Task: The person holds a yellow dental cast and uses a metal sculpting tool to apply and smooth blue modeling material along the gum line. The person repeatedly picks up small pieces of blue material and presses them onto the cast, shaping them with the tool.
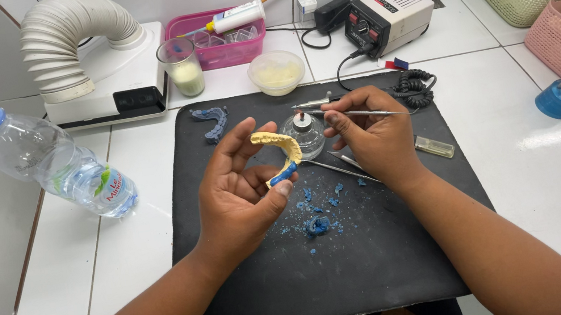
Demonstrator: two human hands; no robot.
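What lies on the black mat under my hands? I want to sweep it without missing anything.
On the black mat: blue wax crumbs, a glass spirit lamp, a blue arch piece, metal tools. Anything directly beneath the left hand and right hand is hidden.

A yellow tooth mould [279, 144], curved like a horseshoe, is held up above the black mat. A bit of blue wax [283, 174] is stuck on its lower end. A thin metal tool [369, 113] is held flat, pointing right, near the mould.
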